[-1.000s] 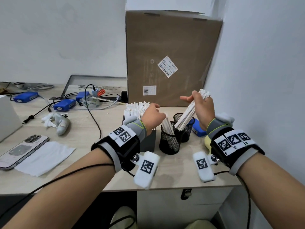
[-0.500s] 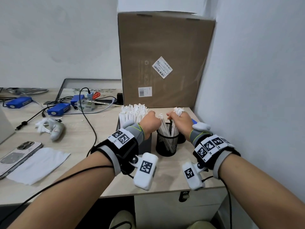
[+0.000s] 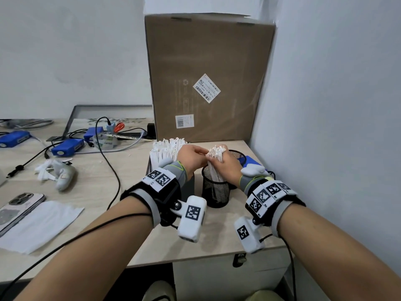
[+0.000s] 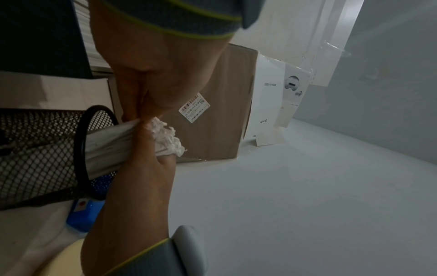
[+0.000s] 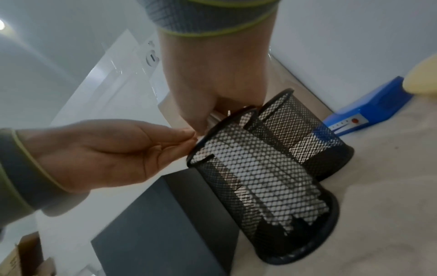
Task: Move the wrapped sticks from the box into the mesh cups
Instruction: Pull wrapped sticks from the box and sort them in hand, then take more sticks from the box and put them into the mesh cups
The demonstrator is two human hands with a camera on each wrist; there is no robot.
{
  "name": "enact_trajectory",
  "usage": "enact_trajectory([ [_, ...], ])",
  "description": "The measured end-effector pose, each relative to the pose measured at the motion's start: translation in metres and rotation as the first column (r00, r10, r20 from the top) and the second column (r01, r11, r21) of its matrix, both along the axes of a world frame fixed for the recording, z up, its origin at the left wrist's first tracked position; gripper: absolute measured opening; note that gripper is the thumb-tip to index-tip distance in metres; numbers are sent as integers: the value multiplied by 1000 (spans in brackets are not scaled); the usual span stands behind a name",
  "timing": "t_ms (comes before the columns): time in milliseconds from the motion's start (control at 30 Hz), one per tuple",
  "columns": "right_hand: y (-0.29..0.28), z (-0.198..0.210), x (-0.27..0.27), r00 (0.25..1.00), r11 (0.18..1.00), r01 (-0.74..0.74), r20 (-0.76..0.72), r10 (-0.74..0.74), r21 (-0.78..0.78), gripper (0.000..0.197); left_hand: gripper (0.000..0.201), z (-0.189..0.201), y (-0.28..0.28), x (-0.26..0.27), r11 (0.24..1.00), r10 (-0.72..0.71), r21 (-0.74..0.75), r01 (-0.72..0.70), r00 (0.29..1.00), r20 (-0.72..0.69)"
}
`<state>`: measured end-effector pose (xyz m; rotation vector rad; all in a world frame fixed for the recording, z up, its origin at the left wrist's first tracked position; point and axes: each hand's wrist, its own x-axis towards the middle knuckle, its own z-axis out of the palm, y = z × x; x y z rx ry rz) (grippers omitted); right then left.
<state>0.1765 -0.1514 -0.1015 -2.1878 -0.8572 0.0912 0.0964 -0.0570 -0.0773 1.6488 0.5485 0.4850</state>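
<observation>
A bundle of white wrapped sticks [image 3: 215, 153] stands in the near black mesh cup [image 3: 214, 192]. My right hand [image 3: 225, 164] grips the bundle just above the rim. The straight fingers of my left hand [image 3: 195, 157] touch the bundle's left side near its top. In the right wrist view, sticks fill the near mesh cup [image 5: 260, 186], and the second mesh cup [image 5: 307, 130] stands right behind it. More wrapped sticks [image 3: 167, 148] stand upright in the dark box [image 3: 149, 168], left of the cups. The left wrist view shows the bundle [image 4: 111, 145] leaving the cup's rim inside my right hand [image 4: 141, 168].
A tall cardboard box [image 3: 208, 79] stands right behind the cups, with the wall close on the right. A blue device [image 3: 252, 160] lies behind the cups. On the left of the desk lie a phone [image 3: 19, 207], white paper [image 3: 41, 222], a white controller [image 3: 63, 177] and cables.
My right hand came down from the air and set its bundle into the near cup. My left hand moved right from the box to the bundle.
</observation>
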Motion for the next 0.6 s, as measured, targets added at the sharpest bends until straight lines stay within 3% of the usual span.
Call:
enact_trajectory([
  [133, -1, 4, 2, 985, 985, -8, -167, 38, 175, 41, 21, 13, 2, 2, 1000, -16, -13, 17, 999, 32],
  [233, -5, 8, 6, 991, 995, -25, -127, 37, 98, 45, 13, 15, 7, 5, 999, -49, 17, 49, 998, -35],
  [267, -7, 8, 7, 994, 998, -38, -105, 43, 47, 50, 7, 14, 8, 4, 998, -46, 42, 48, 997, -59],
  [333, -11, 9, 9, 996, 999, -31, -79, 29, -24, 71, 17, 12, 11, 3, 993, -27, 108, 37, 995, -94],
  [433, -15, 11, 12, 1000, 998, 12, 7, -12, 59, 89, 29, 10, 12, 1, 984, -51, 162, 70, 991, -120],
  [533, -14, 14, 9, 984, 995, -56, 176, 40, 88, 68, 39, 10, 8, -3, 973, -94, 197, 120, 986, -138],
  [600, -12, 14, 4, 960, 990, -90, 255, 116, -109, 54, 43, 11, 8, -5, 967, -84, 228, 112, 988, -130],
])
